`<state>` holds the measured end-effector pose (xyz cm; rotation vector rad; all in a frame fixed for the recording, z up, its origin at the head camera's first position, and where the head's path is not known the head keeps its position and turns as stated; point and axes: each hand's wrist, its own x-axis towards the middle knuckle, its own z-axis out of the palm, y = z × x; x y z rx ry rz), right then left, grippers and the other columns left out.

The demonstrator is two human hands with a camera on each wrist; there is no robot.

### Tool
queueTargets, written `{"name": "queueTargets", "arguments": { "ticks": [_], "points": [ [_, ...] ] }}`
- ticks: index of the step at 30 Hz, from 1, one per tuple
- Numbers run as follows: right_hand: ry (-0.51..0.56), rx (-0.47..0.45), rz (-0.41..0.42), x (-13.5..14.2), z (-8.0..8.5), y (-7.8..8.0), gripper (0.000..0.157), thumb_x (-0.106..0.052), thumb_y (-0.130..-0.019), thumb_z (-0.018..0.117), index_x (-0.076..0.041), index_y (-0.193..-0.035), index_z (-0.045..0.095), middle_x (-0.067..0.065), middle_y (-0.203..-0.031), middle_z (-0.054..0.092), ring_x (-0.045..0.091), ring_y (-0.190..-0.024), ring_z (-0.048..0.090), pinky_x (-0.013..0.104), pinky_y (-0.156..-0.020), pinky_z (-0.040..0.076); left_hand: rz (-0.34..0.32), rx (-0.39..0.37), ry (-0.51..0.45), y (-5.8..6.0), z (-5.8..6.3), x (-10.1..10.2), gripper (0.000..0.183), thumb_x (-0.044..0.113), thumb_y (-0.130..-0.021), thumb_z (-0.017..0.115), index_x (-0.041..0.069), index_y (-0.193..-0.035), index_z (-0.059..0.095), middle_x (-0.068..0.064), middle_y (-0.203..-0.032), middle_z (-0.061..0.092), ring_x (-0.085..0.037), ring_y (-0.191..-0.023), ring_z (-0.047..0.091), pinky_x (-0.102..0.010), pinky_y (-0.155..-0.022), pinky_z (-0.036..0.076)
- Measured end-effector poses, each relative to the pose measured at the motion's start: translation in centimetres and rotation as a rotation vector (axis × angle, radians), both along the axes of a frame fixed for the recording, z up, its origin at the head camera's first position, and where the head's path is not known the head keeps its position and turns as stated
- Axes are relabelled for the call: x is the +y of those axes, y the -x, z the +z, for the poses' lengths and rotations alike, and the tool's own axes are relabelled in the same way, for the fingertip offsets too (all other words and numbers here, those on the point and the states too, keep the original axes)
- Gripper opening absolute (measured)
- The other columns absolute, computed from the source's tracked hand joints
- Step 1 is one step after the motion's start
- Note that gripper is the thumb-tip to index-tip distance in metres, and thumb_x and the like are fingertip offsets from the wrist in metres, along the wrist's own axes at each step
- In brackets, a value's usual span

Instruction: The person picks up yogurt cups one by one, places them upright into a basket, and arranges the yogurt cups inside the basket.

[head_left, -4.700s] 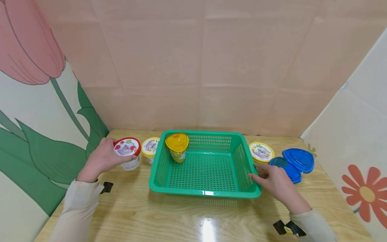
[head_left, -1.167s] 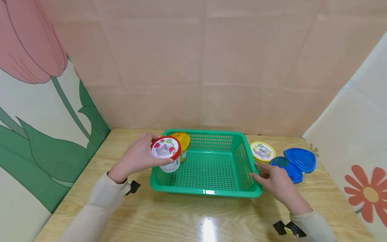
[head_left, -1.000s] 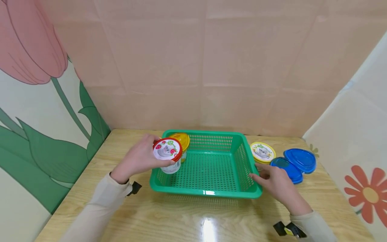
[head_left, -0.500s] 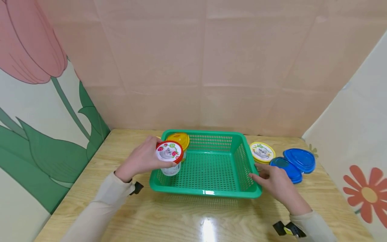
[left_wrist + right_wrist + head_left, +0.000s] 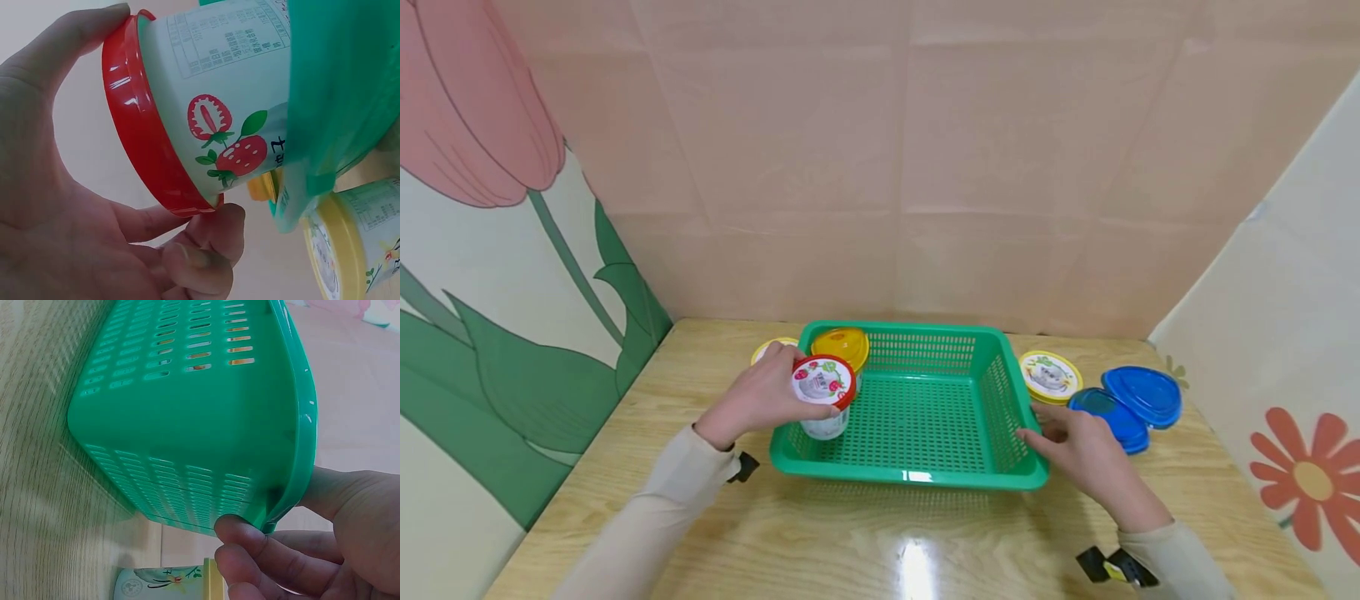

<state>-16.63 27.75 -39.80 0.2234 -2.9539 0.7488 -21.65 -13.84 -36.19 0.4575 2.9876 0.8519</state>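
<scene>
My left hand (image 5: pixel 752 404) holds a white tub with a red lid (image 5: pixel 822 382) over the left front part of the green basket (image 5: pixel 970 480). In the left wrist view its strawberry print shows, and thumb and fingers grip the tub (image 5: pixel 234 69) across the red rim. The tub's lower part is behind the basket wall there. Behind it, in the basket's back left corner, a cup with an orange-yellow lid (image 5: pixel 844 342) stands partly covered. My right hand (image 5: pixel 1090 454) pinches the right rim of the basket (image 5: pixel 206 425), thumb inside and fingers outside, as the right wrist view shows.
A yellow-lidded tub (image 5: pixel 769 348) stands left of the basket, partly behind my left hand. Right of the basket are another yellow-lidded tub (image 5: pixel 1051 377) and two blue-lidded containers (image 5: pixel 1142 396). The wooden table (image 5: pixel 850 542) meets papered walls behind and at both sides.
My left hand has carried the red-lidded tub from the table at the left across to the basket, then lowered it slightly. My right hand has stayed on the rim.
</scene>
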Motion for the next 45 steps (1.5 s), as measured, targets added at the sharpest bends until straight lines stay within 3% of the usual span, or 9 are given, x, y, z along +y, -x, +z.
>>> {"name": "queueTargets", "arguments": {
  "ticks": [23,36,45],
  "points": [
    [0.001,-0.01,-0.005,-0.1,-0.1,-0.2,0.057,-0.042,-0.085,0.066,-0.002,-0.124,0.059,0.003,-0.084,0.069,0.014,-0.074,0.063,0.029,-0.056,0.05,-0.041,-0.055,0.148,0.1,-0.3,0.5,0.077,0.063,-0.055,0.08,0.007,-0.103,0.055,-0.001,-0.09,0.05,-0.016,-0.082,0.044,-0.028,-0.063,0.043],
    [-0.002,0.003,-0.007,0.0,-0.1,-0.1,0.055,-0.04,-0.085,0.067,-0.002,-0.123,0.06,0.003,-0.083,0.069,0.013,-0.074,0.063,0.028,-0.056,0.049,-0.068,-0.026,0.136,0.5,-0.8,0.9,0.075,0.06,-0.052,0.082,0.008,-0.1,0.056,-0.001,-0.092,0.052,-0.013,-0.082,0.045,-0.028,-0.067,0.043],
    [0.001,0.007,-0.008,0.0,0.0,-0.1,0.055,-0.04,-0.085,0.067,-0.003,-0.123,0.06,0.005,-0.085,0.07,0.016,-0.076,0.064,0.031,-0.057,0.051,-0.089,-0.033,0.168,0.8,-0.9,1.2,0.071,0.06,-0.052,0.082,0.009,-0.094,0.056,0.002,-0.083,0.051,-0.015,-0.08,0.043,-0.029,-0.069,0.04]
  ]
}}
